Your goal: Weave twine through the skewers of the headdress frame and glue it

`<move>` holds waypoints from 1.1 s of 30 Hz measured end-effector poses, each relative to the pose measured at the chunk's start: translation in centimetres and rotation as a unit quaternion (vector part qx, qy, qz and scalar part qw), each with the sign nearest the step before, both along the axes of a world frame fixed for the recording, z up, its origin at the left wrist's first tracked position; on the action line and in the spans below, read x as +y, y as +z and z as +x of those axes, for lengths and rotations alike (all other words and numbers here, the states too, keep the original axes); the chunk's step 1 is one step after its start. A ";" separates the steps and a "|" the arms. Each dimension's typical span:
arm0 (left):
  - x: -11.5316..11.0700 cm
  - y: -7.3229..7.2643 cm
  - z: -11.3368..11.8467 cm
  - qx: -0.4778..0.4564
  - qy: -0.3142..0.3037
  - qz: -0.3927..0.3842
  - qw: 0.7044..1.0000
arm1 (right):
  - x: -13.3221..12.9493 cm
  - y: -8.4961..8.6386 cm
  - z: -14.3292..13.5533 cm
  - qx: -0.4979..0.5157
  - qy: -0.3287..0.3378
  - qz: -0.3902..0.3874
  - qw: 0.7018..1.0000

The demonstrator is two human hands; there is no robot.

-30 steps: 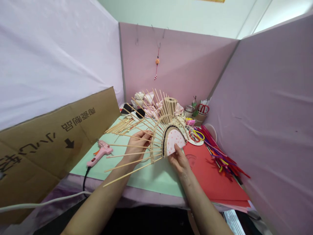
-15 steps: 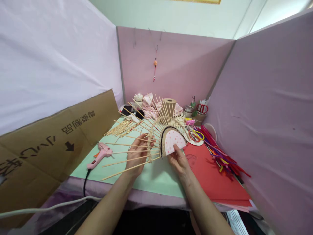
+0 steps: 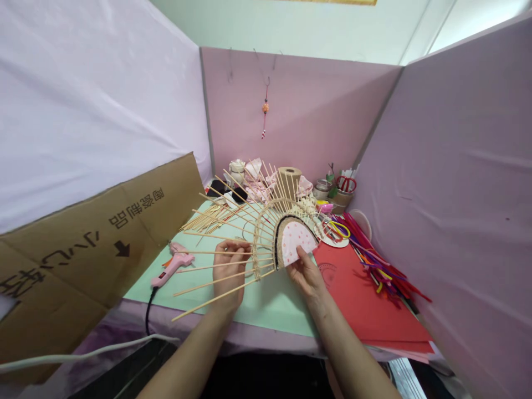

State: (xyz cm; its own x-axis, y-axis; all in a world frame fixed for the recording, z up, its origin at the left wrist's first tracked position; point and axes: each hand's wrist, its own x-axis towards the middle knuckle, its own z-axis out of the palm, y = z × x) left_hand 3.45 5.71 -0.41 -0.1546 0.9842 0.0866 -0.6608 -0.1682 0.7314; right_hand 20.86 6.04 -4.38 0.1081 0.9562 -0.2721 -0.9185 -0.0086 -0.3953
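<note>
A fan-shaped frame of thin wooden sticks (image 3: pixel 224 224) spreads up and to the left from a half-round base (image 3: pixel 296 244), white with pink dots and edged in tan and black. A band of woven twine (image 3: pixel 256 244) arcs across the sticks a little outside that base. My right hand (image 3: pixel 307 274) grips the base near its lower edge, thumb on the dotted face. Behind the lower sticks, my left hand (image 3: pixel 228 271) has its fingers pinched together beside the twine band. Whatever lies between those fingertips is too small to tell.
A pink glue gun (image 3: pixel 172 266) lies left, near a cardboard panel (image 3: pixel 124 238). Loose sticks (image 3: pixel 203 219) and a brown paper roll (image 3: pixel 290 180) sit behind. At right are red sheets (image 3: pixel 357 299), pipe cleaners (image 3: pixel 382 271) and red-handled scissors (image 3: pixel 346 184) in a holder.
My left hand has drawn back slightly left from the twine band, and its fingers have closed from a looser spread into a pinch. The stick frame has tilted a little; my right hand keeps its hold.
</note>
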 end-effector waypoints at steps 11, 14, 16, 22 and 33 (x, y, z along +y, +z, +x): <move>-1.9 -1.1 0.4 -0.016 -0.032 0.095 0.995 | 0.1 -0.3 0.1 -0.008 -0.004 0.013 1.000; -2.0 -1.0 0.5 -0.021 -0.047 0.119 0.992 | 0.2 -0.6 0.3 -0.022 0.007 0.030 0.999; -2.0 -1.0 0.4 -0.021 -0.050 0.128 0.990 | 0.2 -0.8 0.4 -0.031 0.011 0.040 0.999; -1.6 -1.0 0.2 -0.012 -0.047 0.137 0.989 | 0.3 -1.1 0.5 -0.038 0.015 0.046 0.998; -1.3 -0.1 0.0 0.001 -0.048 0.113 0.992 | 0.1 -0.7 0.1 -0.046 0.017 0.032 0.998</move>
State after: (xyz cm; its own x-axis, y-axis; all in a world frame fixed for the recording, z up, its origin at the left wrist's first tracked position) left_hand 3.40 4.38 -0.54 -0.0605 0.9496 0.3076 -0.6806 -0.2647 0.6832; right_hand 20.98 6.14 -5.10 0.0970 0.9748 -0.2008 -0.8779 -0.0113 -0.4788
